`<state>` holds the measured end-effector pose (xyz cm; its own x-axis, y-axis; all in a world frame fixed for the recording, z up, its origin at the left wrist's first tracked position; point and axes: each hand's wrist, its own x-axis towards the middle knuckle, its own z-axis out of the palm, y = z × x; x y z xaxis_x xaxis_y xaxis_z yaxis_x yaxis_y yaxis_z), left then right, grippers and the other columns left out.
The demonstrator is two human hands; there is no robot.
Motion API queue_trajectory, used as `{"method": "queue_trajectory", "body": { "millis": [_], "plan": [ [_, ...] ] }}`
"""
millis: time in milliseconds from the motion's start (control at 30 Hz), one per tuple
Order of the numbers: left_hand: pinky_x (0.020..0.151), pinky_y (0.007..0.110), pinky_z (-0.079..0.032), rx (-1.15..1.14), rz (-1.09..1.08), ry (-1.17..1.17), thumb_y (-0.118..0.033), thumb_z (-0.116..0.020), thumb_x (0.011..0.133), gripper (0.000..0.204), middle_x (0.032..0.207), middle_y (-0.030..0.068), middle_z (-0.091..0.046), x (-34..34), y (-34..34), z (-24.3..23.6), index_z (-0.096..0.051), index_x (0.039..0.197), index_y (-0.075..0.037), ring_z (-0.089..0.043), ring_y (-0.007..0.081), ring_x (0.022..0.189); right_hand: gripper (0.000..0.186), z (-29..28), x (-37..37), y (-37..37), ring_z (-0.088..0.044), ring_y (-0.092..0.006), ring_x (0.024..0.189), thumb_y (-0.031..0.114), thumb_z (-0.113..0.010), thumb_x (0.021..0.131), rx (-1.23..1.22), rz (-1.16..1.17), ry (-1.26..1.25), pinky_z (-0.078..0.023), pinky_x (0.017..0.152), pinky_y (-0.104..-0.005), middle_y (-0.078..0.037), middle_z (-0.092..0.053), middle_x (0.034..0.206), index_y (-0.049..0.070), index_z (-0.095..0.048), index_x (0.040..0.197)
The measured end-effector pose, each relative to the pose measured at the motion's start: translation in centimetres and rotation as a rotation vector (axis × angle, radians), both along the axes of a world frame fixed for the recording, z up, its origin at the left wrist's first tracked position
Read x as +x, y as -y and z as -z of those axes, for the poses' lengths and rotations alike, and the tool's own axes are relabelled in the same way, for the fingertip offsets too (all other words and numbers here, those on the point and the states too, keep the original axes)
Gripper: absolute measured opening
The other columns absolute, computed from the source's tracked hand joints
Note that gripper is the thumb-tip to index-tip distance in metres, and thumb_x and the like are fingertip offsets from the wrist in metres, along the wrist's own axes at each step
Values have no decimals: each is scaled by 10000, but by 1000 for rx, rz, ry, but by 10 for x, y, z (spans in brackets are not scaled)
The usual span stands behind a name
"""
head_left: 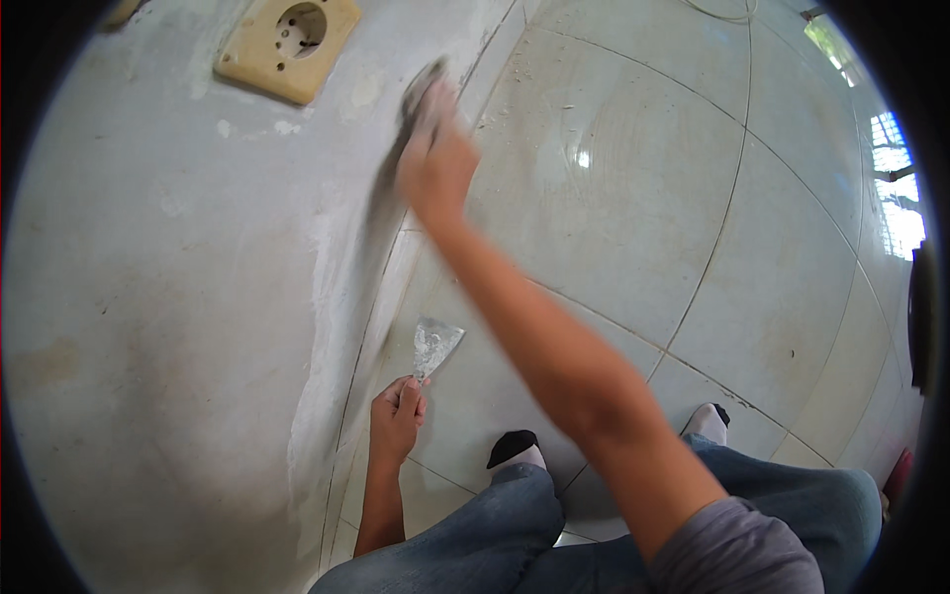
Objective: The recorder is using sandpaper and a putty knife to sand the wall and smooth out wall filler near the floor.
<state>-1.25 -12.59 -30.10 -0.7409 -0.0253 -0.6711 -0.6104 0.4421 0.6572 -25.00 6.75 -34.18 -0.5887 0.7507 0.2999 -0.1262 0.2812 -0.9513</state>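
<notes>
My left hand [395, 424], low beside the foot of the wall, grips a putty knife [435, 345] by its handle. Its wide blade points away from me and is smeared with whitish filler. My right arm stretches far forward. At its end my right hand [440, 168] is closed on a greyish flat thing [424, 91] held against the lower wall [198, 297]. Motion smears this thing, so its kind cannot be made out. A pale streak of filler runs down the wall near its bottom edge.
A yellowed power socket [259, 49] is fixed to the wall at upper left. Large glossy tiles [614, 198] cover the floor, with crumbs of debris [515, 79] along the wall. My feet in black-and-white socks [517, 450] are on the tiles. A thin cable [720, 15] lies at the far end.
</notes>
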Motion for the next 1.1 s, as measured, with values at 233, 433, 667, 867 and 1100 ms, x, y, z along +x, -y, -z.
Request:
{"method": "queue_trajectory", "body": {
  "millis": [233, 433, 667, 867, 1100],
  "plan": [
    [503, 217, -319, -94, 97, 49, -310, -501, 1028, 366, 643, -28, -488, -2, -4, 12, -663, 1015, 18, -409, 42, 547, 547, -25, 80, 88, -348, -345, 1423, -69, -397, 912, -311, -143, -54, -269, 1169, -361, -265, -385, 1495, -17, -392, 1456],
    [496, 212, -316, 0, 4, 15, -301, -502, 1031, 353, 647, -31, -484, 3, 0, -3, -660, 1046, 14, -398, 41, 544, 392, -15, -18, -21, -583, -384, 1187, 70, -435, 939, -398, 57, -37, -429, 1033, -396, -238, -629, 1243, -9, -587, 1291],
    [485, 220, -311, 60, 5, 34, -308, -503, 1030, 345, 648, -28, -483, 11, 13, -4, -661, 1053, -2, -402, 43, 539, 437, 3, -77, -76, -586, -349, 1187, 292, -464, 979, -235, -13, 41, -438, 1000, -381, -221, -602, 1299, 54, -580, 1327],
    [478, 216, -295, -38, 50, 31, -304, -494, 1033, 333, 643, -32, -482, 3, 15, 16, -666, 1029, -19, -391, 37, 536, 558, -18, 109, 91, -191, -341, 1489, -55, -428, 954, -207, -432, -74, -208, 1190, -376, -240, -243, 1579, -38, -305, 1498],
    [461, 209, -278, 46, -95, -55, -297, -489, 1034, 345, 621, -36, -467, 6, -3, 18, -657, 1037, 4, -368, 34, 509, 494, -18, 7, 37, -238, -394, 1463, 47, -380, 994, -209, -38, -143, -223, 1188, -395, -273, -275, 1552, -89, -318, 1465]
  ]
}}
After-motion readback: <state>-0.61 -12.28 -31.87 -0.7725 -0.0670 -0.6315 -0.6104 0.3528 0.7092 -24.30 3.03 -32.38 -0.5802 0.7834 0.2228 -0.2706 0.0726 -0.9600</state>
